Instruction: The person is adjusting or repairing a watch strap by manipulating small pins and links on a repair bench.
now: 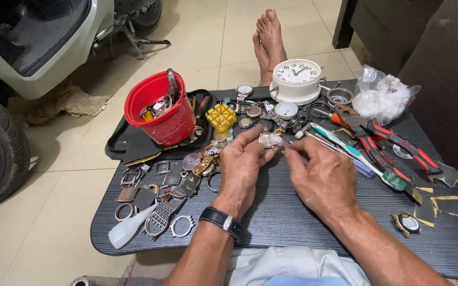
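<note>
Head view, hands (282, 167) pinching small, perhaps metallic part (270, 140)

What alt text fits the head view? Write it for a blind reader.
Two bare hands, left hand and right hand, pinch a small silvery watch part above a dark table. Around them lie a red bucket, white clock, red-handled pliers and loose watch cases.

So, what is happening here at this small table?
A person sits at a dark table covered with watch parts and tools. The left hand holds a small silvery watch piece at its fingertips, and the right hand pinches something thin right beside it; what exactly, I cannot tell. A red bucket, a white alarm clock and red-handled pliers lie around them.
</note>
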